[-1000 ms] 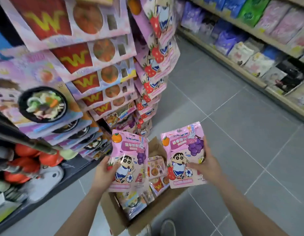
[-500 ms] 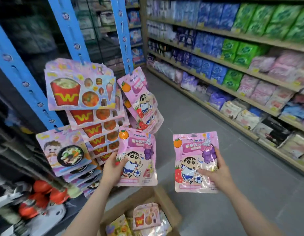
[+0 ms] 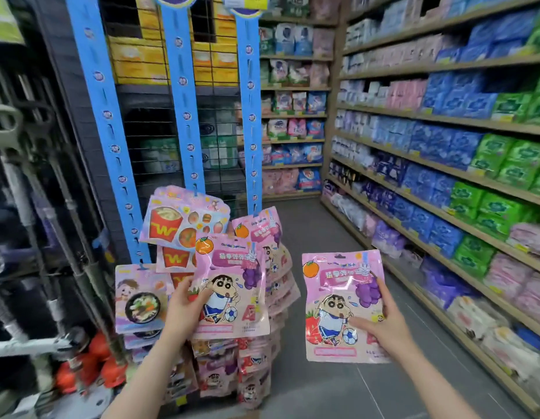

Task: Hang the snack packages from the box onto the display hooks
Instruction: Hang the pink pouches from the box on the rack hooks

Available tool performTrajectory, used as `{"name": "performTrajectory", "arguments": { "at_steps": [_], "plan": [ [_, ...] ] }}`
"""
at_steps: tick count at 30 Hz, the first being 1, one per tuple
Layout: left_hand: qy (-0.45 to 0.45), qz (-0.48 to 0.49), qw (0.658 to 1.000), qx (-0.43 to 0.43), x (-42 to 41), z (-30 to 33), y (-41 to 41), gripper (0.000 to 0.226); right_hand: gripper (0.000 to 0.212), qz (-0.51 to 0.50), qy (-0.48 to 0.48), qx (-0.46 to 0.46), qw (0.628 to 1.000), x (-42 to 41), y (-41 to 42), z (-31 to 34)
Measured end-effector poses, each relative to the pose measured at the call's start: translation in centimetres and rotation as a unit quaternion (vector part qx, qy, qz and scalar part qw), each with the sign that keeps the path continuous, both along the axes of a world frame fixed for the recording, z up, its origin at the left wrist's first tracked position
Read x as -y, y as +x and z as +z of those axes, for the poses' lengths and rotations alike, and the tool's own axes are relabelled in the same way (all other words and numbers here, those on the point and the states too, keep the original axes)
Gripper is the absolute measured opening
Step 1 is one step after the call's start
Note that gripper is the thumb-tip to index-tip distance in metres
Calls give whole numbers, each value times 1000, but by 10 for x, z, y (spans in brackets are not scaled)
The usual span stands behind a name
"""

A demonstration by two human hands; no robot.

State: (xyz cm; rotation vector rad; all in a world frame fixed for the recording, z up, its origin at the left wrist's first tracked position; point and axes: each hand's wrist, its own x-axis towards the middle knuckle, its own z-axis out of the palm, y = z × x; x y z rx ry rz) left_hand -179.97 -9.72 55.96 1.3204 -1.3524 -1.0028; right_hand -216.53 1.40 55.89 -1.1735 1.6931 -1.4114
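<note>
We hold one snack package in each hand, both raised in front of the display. Our left hand (image 3: 184, 309) pinches a pink glossy plastic pouch printed with a cartoon boy, a football, an orange and purple grapes (image 3: 232, 285) by its lower left edge — thumb curled over the front, fingers behind it — so the grip is closed on the pouch. This pouch stands upright and overlaps the packages already hanging behind it. Our right hand (image 3: 383, 325) holds a second, matching pink cartoon pouch (image 3: 338, 306) by its right edge, thumb across the front near the football, forefinger stretched up along the side; it is well apart from the display, out over the grey tiled floor (image 3: 323, 237).

Three long blue hanging strips with dark hooks (image 3: 184, 95) run down a black wire grid (image 3: 141, 122). Their upper hooks are bare; lower down hang stacks of pouches — pale purple ones showing red fry cartons with a yellow W (image 3: 178, 225) on the middle strip, lilac ones with a bowl of food (image 3: 138, 300) on the left strip, and more pink cartoon pouches (image 3: 262, 228) on the right strip. The box does not show in this view.

To the right, wooden shelves (image 3: 444, 173) carry blue, green, purple and pink soft packs.
</note>
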Motion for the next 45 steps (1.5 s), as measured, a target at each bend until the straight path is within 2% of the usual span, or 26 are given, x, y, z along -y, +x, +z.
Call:
{"name": "performTrajectory", "arguments": {
  "at_steps": [1,10,15,19,25,30,34,41,45],
  "plan": [
    [-12,23,1000,3,3,10,2,40,104,16,-11,-1,1000,13,2,4],
    [-87,117,989,-20,34,65,44,30,104,129,-60,-17,990,110,27,52],
    [-126,171,977,-22,44,83,55,9,106,164,-67,-25,984,160,35,69],
    [-119,204,971,-31,48,83,63,9,104,195,-69,-11,978,199,42,72],
    [-118,255,959,-45,48,76,55,21,106,247,-90,-11,965,253,49,82],
    [-117,283,950,-69,53,79,43,15,103,284,-75,7,956,292,50,83],
    [-119,279,948,-93,50,77,33,10,102,306,-46,27,951,298,48,67],
    [-107,279,950,-86,43,77,25,12,102,312,-10,51,949,291,39,50],
    [-100,270,955,-70,39,77,20,21,119,320,4,44,946,287,39,41]
  ]
}}
